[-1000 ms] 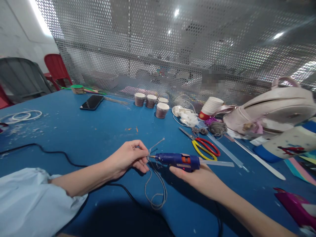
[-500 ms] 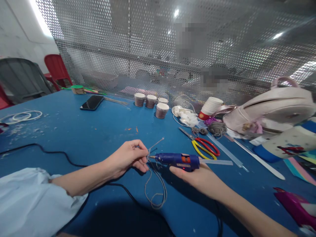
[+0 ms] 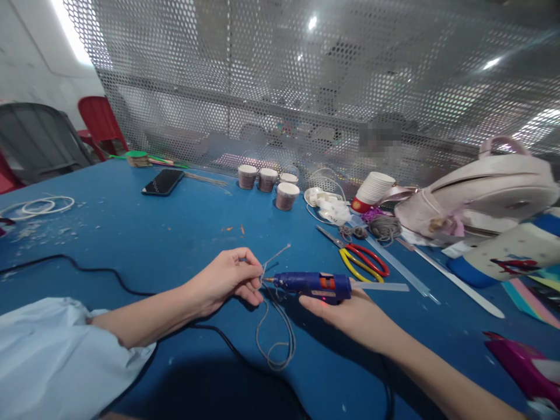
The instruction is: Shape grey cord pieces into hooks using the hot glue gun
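Note:
My left hand (image 3: 236, 275) pinches a grey cord (image 3: 289, 332) between thumb and fingers. A short twisted end of it sticks up to the right, and the rest hangs in loops onto the table. In my right hand (image 3: 345, 312) is a blue hot glue gun (image 3: 310, 284), with a clear glue stick (image 3: 382, 286) jutting from its back and a small red light lit. Its metal nozzle points left, right at my left fingertips and the cord; whether it touches the cord I cannot tell. My right fingers are mostly hidden under the gun.
Scissors (image 3: 370, 262) with red and yellow handles lie beyond the gun. Several small cups (image 3: 287, 196), a phone (image 3: 163, 182) and grey yarn (image 3: 384, 226) are farther back. A pale backpack (image 3: 476, 192) stands right. A black cable (image 3: 227, 345) crosses the blue table (image 3: 184, 227).
The glue gun and my right hand have shifted very slightly left, toward my left fingertips. My left hand and the cord have stayed in place.

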Motion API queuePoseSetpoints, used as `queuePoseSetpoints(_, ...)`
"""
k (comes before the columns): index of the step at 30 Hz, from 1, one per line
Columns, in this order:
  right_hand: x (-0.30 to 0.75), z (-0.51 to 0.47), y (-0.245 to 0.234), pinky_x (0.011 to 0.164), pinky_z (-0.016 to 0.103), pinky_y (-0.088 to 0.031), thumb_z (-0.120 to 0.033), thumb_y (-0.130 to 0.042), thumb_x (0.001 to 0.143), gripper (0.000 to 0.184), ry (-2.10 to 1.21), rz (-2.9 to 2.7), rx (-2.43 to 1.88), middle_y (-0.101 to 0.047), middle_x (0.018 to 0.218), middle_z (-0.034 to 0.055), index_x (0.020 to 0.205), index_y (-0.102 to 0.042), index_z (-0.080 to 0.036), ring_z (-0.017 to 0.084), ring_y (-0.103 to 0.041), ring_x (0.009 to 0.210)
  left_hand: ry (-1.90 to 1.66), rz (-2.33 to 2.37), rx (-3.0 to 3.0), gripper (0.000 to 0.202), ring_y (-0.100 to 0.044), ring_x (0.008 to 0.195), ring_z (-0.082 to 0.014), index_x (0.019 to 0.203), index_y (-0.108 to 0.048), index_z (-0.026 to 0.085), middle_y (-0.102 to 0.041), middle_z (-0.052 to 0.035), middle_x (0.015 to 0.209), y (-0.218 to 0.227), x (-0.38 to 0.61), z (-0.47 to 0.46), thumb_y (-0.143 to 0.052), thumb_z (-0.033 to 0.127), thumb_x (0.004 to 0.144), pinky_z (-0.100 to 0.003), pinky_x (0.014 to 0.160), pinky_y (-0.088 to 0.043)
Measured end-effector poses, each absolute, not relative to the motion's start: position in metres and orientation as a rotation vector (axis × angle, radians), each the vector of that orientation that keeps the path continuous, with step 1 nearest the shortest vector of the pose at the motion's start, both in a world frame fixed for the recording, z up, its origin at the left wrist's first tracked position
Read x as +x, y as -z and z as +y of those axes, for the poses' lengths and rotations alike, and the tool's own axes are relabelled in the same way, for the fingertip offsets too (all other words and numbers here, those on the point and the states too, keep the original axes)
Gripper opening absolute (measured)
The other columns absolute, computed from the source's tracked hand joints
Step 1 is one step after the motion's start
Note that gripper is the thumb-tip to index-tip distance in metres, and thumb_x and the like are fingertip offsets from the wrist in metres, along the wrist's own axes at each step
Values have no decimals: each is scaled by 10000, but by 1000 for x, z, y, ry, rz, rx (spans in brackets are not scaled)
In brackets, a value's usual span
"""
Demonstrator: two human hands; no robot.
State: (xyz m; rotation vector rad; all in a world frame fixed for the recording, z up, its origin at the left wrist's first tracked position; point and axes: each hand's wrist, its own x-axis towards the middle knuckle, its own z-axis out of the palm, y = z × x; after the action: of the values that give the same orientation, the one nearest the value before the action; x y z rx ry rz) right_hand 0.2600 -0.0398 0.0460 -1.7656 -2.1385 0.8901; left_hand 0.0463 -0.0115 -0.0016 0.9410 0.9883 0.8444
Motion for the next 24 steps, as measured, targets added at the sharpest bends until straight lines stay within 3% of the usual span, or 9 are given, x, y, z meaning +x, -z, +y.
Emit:
queuePoseSetpoints(14,260,-39,-50,475,246,-393,-473,-551,749,298,-920,-2099,-1763,-552,442,-21,648,-690,-230,151,-516,462,-841,976,952,201,-654,480,-164,736,-510,145,-604,-9,540,1,46,-12,-687,238,715,-227,445,-526)
queuePoseSetpoints(24,261,-38,-48,472,244,-373,-485,-539,766,316,-980,-2071,-1791,-534,442,-24,714,-706,-221,142,-490,450,-834,991,957,156,-656,485,-165,735,-508,145,-600,-5,539,0,46,-12,-651,207,740,-227,449,-525)
